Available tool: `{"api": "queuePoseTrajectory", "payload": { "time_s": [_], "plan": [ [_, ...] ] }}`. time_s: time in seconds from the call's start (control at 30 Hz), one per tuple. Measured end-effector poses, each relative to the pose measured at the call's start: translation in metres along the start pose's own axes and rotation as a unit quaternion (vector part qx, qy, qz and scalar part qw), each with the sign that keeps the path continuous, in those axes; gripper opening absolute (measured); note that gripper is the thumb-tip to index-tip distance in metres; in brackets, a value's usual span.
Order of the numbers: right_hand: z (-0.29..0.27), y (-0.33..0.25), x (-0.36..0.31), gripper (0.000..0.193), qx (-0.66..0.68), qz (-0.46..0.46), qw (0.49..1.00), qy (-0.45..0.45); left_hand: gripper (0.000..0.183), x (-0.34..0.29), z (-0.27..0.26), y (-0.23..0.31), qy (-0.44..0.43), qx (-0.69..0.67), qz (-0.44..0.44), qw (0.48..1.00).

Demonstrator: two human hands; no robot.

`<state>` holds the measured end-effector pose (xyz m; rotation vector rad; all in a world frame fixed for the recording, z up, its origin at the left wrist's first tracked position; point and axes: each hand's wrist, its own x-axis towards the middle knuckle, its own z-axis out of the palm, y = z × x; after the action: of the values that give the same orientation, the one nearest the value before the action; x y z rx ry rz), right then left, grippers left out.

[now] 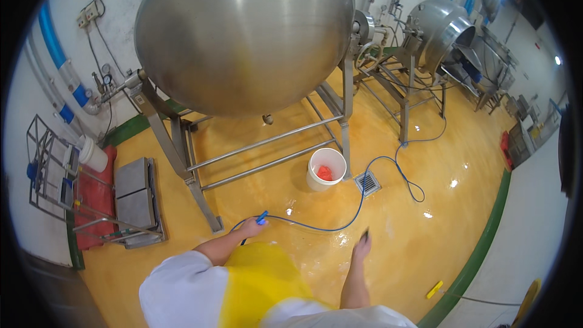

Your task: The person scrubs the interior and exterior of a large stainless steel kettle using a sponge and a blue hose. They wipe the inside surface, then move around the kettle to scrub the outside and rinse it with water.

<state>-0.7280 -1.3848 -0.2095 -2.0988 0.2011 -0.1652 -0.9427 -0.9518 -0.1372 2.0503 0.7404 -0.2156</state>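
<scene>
My left hand is closed around a blue hose nozzle. From there a thin blue hose runs right over the wet yellow floor, past a floor drain, and loops towards the far machines. My right hand, lower right of centre, has its fingers closed on a small dark object whose kind I cannot make out. Ahead of both hands stands a white bucket with something crumpled and red inside. Beyond it a large rounded steel kettle hangs in a metal frame.
Legs and crossbars of the kettle frame stand ahead. To the left are a wire rack, a white pail, a red pallet and a steel platform. Another tilted kettle is far right; a yellow-headed tool lies lower right.
</scene>
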Motion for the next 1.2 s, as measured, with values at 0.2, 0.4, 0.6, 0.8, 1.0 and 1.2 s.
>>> {"api": "queuePoseTrajectory", "payload": {
  "time_s": [0.2, 0.4, 0.6, 0.8, 1.0, 1.2],
  "plan": [
    [0.155, -0.411, 0.193, 0.044, 0.234, -0.299, 0.925, -0.013, 0.052, -0.048, 0.016, -0.082, 0.104, -0.068, -0.130, 0.984],
    [0.248, -0.714, 0.155, 0.064, 0.144, -0.545, 0.806, 0.178, 0.057, -0.036, 0.042, -0.073, 0.115, -0.122, -0.180, 0.969],
    [0.254, -0.764, 0.035, 0.086, 0.017, -0.879, 0.471, -0.071, 0.051, -0.017, 0.067, -0.053, 0.119, -0.080, -0.240, 0.960],
    [0.201, -0.894, 0.222, 0.090, 0.093, -0.680, 0.727, -0.022, 0.049, 0.003, 0.076, -0.030, 0.284, -0.218, -0.300, 0.884],
    [0.230, -0.933, 0.162, 0.089, 0.175, -0.783, 0.595, -0.043, 0.047, 0.060, 0.103, 0.021, 0.290, -0.150, -0.279, 0.903],
    [0.213, -0.956, 0.164, 0.077, 0.201, -0.825, 0.512, -0.130, 0.052, 0.110, 0.093, 0.104, 0.284, -0.208, -0.271, 0.896]
  ]
}}
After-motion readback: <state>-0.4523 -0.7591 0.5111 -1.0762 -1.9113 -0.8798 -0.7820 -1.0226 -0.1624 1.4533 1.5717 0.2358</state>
